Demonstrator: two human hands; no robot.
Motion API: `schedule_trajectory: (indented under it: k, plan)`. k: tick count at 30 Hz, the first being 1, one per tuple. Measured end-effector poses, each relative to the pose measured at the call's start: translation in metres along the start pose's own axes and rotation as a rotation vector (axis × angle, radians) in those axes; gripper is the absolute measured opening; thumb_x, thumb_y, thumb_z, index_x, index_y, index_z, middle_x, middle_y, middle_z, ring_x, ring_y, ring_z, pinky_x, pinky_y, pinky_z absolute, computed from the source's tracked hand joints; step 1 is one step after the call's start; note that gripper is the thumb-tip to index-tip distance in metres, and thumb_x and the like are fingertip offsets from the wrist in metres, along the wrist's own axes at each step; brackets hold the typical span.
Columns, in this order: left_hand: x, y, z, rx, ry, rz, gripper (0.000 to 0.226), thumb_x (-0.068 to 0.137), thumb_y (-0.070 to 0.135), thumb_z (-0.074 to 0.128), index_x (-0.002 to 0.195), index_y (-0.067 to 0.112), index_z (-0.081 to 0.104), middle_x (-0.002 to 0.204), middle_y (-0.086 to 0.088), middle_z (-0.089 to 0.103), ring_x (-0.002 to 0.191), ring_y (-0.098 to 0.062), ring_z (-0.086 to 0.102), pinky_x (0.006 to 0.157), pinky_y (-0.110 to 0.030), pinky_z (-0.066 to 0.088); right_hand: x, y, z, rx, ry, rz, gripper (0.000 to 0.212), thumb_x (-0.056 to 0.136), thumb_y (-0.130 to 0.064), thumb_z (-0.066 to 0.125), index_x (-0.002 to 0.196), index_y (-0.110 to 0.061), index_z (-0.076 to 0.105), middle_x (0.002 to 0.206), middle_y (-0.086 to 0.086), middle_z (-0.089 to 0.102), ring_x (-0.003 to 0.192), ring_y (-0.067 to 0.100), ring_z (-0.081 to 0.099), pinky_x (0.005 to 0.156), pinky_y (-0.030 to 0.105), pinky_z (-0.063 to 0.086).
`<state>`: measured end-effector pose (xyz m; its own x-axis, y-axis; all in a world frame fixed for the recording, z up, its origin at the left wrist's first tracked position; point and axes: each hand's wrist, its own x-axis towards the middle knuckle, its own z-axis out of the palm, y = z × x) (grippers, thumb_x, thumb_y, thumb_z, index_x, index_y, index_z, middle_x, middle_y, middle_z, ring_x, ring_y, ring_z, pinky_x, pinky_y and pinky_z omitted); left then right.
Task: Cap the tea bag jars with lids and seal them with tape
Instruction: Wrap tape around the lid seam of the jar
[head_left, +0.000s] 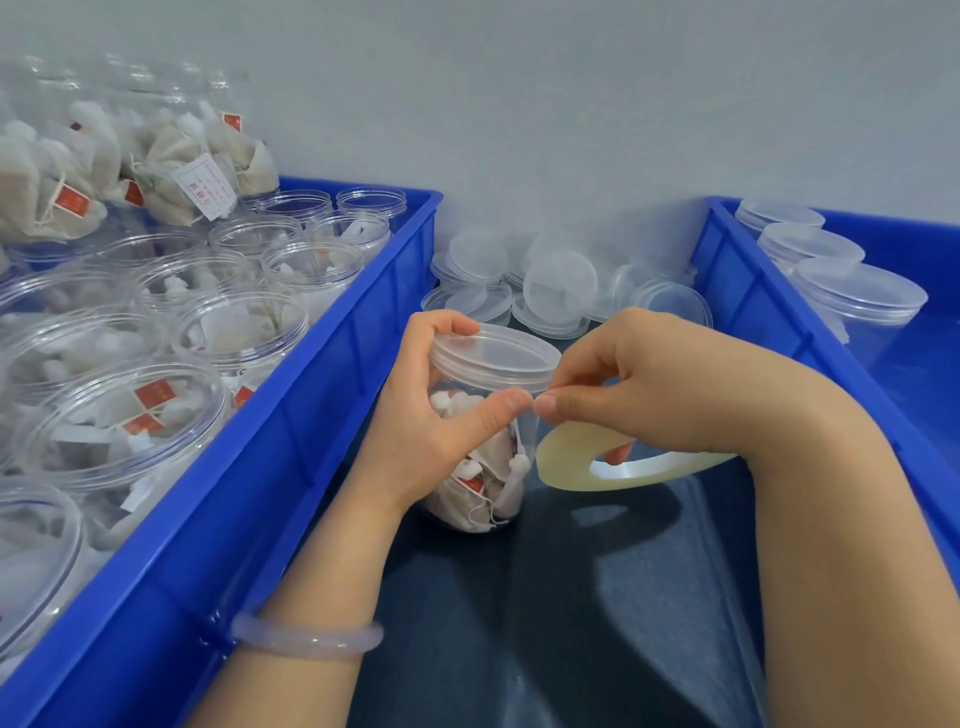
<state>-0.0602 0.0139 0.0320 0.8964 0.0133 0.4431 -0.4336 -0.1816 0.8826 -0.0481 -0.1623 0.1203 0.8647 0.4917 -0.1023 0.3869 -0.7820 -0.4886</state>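
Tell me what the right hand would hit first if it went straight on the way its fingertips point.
Almost at once the left hand: its thumb tip sits against the right hand's fingertips, pressed on the jar just under the lid. Jar wall next, probably.

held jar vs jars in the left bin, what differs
The held jar wears a lid; the jars in the left bin stand open. The left hand grips the held jar; the jars in the left bin stand untouched. Both are clear and hold tea bags.
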Motion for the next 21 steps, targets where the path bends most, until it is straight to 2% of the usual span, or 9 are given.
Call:
schedule_trajectory:
  k: [5, 7, 10, 12, 16, 18, 21]
  plan:
    - [0.001, -0.003, 0.000, 0.004, 0.008, 0.028, 0.050, 0.068, 0.046, 0.067, 0.108, 0.026, 0.046, 0.111, 0.000, 0.054, 0.101, -0.011, 0.058, 0.089, -0.026, 0.047, -0.001, 0.000, -0.001, 0.021, 0.006, 0.005, 0.023, 0.085, -0.047, 0.060, 0.076, -0.027, 0.069, 0.068, -0.019, 0.066, 0.054, 0.011, 0.068, 0.059, 0.022, 0.046]
    - [0.001, -0.005, -0.001, -0.021, 0.022, 0.021, 0.047, 0.068, 0.047, 0.065, 0.107, 0.027, 0.047, 0.108, 0.003, 0.055, 0.099, -0.009, 0.059, 0.087, -0.025, 0.046, -0.003, 0.000, -0.002, 0.051, 0.004, 0.015, 0.027, 0.078, -0.055, 0.060, 0.081, -0.029, 0.069, 0.073, -0.015, 0.069, 0.055, 0.009, 0.068, 0.062, 0.024, 0.048]
    - [0.002, -0.007, -0.001, -0.030, 0.039, 0.028, 0.045, 0.069, 0.048, 0.064, 0.105, 0.028, 0.047, 0.105, 0.007, 0.055, 0.096, -0.006, 0.058, 0.085, -0.023, 0.045, -0.009, 0.002, -0.008, 0.073, -0.029, 0.079, 0.056, 0.060, -0.066, 0.057, 0.106, -0.036, 0.062, 0.080, -0.007, 0.073, 0.061, 0.003, 0.068, 0.064, 0.022, 0.048]
    - [0.002, -0.008, 0.000, -0.011, 0.045, 0.050, 0.044, 0.070, 0.049, 0.063, 0.105, 0.027, 0.047, 0.104, 0.006, 0.055, 0.095, -0.007, 0.058, 0.085, -0.024, 0.045, -0.013, 0.004, -0.010, 0.056, -0.058, 0.137, 0.069, 0.055, -0.072, 0.053, 0.117, -0.041, 0.055, 0.075, -0.006, 0.073, 0.061, 0.000, 0.066, 0.065, 0.021, 0.049]
    - [0.003, -0.011, 0.001, -0.005, 0.074, 0.071, 0.041, 0.071, 0.049, 0.063, 0.103, 0.028, 0.048, 0.098, 0.018, 0.057, 0.091, -0.005, 0.058, 0.082, -0.022, 0.046, -0.015, 0.001, -0.009, 0.068, -0.077, 0.241, 0.082, 0.056, -0.077, 0.049, 0.129, -0.040, 0.047, 0.055, -0.014, 0.066, 0.048, -0.004, 0.060, 0.046, 0.010, 0.042]
    - [0.004, -0.012, -0.001, -0.015, 0.091, 0.079, 0.040, 0.071, 0.048, 0.062, 0.102, 0.027, 0.048, 0.091, 0.028, 0.058, 0.085, 0.003, 0.058, 0.077, -0.013, 0.043, -0.015, 0.002, -0.008, 0.058, -0.089, 0.250, 0.079, 0.062, -0.074, 0.048, 0.131, -0.038, 0.044, 0.059, -0.017, 0.068, 0.049, -0.003, 0.060, 0.051, 0.014, 0.044]
    - [0.005, -0.014, -0.006, -0.047, 0.136, 0.068, 0.039, 0.071, 0.047, 0.060, 0.100, 0.024, 0.048, 0.085, 0.031, 0.059, 0.078, 0.007, 0.057, 0.073, -0.008, 0.042, -0.015, 0.009, -0.009, 0.111, -0.033, 0.211, 0.051, 0.071, -0.071, 0.044, 0.103, -0.034, 0.061, 0.062, -0.011, 0.069, 0.051, 0.003, 0.063, 0.065, 0.026, 0.045]
